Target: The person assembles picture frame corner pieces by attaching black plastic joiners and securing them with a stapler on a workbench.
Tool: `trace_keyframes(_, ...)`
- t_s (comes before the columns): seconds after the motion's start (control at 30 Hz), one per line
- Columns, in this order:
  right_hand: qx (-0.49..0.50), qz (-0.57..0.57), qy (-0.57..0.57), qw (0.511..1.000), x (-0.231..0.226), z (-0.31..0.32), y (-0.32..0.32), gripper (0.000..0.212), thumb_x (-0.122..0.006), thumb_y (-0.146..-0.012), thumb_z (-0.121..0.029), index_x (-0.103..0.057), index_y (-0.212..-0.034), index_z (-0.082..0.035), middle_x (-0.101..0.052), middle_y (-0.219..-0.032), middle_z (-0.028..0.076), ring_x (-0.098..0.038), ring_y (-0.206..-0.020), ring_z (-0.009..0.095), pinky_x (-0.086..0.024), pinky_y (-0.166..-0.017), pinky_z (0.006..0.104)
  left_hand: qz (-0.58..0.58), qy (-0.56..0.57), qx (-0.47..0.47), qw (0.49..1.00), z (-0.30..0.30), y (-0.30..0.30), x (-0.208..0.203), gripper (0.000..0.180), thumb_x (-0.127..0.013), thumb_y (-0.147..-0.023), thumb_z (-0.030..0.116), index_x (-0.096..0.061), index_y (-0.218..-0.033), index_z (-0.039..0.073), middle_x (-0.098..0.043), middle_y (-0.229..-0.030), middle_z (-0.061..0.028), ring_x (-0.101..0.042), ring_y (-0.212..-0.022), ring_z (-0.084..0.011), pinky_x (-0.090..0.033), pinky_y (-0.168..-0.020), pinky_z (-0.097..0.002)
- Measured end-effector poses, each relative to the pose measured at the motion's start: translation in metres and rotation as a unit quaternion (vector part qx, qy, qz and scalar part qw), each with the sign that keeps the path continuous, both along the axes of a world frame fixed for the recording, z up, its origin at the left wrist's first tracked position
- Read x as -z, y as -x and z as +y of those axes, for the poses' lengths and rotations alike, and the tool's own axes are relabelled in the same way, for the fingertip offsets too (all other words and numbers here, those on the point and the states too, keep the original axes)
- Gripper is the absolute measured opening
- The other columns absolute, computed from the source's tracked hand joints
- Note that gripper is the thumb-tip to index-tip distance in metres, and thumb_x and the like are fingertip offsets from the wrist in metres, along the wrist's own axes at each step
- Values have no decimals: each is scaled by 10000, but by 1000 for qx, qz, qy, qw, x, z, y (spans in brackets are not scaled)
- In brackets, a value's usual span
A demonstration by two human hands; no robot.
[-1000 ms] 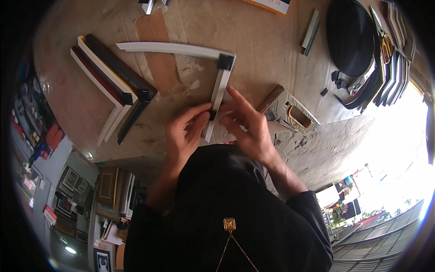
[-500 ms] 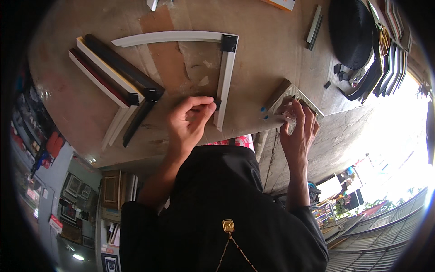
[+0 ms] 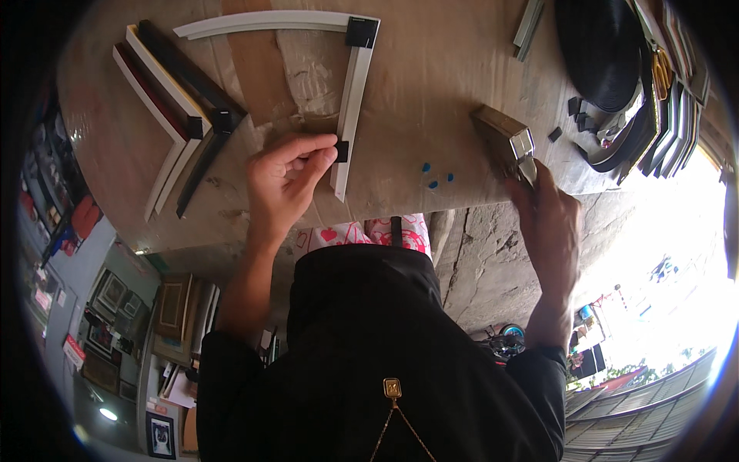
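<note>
Two pale grey-white strips of frame moulding [image 3: 356, 96] form an L on the worktable [image 3: 408, 146], with a black square patch [image 3: 360, 33] at their corner. My left hand [image 3: 281, 189] pinches a small black square piece [image 3: 342, 152] between thumb and fingertips, against the strip's near end. To the right, my right hand [image 3: 550, 215] is closed round the handle of a metal staple gun [image 3: 502, 127]. Its body points up and left, tilted over the table; whether it still touches the surface is unclear. My right fingers are partly blurred.
Joined moulding corners in white, yellow-edged and black [image 3: 202, 123] lie at the left. A large black roll of strip [image 3: 599, 54], small black squares [image 3: 585, 122], scissors [image 3: 660, 73] and moulding samples [image 3: 673, 135] crowd the right edge. Blue dots [image 3: 433, 184] mark the near table.
My right hand has closed round the staple gun and turned it. My left hand still holds the black piece at the strip. The whole view has shifted slightly.
</note>
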State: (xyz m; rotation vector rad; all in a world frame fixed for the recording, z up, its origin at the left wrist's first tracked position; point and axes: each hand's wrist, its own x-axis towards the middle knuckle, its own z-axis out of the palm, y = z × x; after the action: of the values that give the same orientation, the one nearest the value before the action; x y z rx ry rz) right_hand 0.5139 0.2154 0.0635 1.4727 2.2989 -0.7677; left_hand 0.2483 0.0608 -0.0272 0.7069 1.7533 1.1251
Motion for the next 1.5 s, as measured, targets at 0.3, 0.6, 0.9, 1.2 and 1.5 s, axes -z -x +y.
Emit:
trace_keyframes(0.3,26,17,82,996,-4,19,16,261,-673,-885,-182,-599,-1000,40,-662,-860,230,-686,-741,347,-490,-602,420,41,-17,46,998,-1,0,-3,137,-702,-852,-10,-698,-985,-44,-699,-881,-75,-645,-760,-85,-524,-673,-205)
trace_keyframes(0.6,-59,81,155,983,1,-2,36,326,-729,-738,-25,-567,-1021,-20,-654,-913,183,-677,-782,361,-549,-684,420,22,-52,24,998,-3,-1,1,142,-707,-832,-45,-701,-974,-38,-688,-856,-56,-637,-751,-71,-518,-661,-192)
trace_keyframes(0.9,-215,67,145,963,4,-12,79,404,-705,-650,38,-566,-1023,-31,-646,-878,158,-666,-812,356,-541,-728,435,30,-59,12,998,1,-2,3,144,-697,-784,-59,-721,-917,-10,-694,-792,-61,-660,-685,-69,-544,-606,-194)
trace_keyframes(1.2,-240,55,134,960,9,-13,91,404,-674,-641,54,-575,-1020,-47,-658,-906,138,-672,-839,340,-541,-766,432,17,-87,-2,996,2,-4,5,139,-693,-776,-63,-719,-897,1,-693,-778,-55,-663,-665,-85,-540,-581,-207)
trace_keyframes(1.5,-258,48,108,959,33,-15,90,227,-638,-731,-53,-620,-955,-28,-645,-815,130,-666,-761,333,-541,-707,418,53,-71,25,996,4,-2,8,123,-701,-777,-30,-719,-892,9,-698,-773,-67,-678,-660,-104,-552,-577,-223)
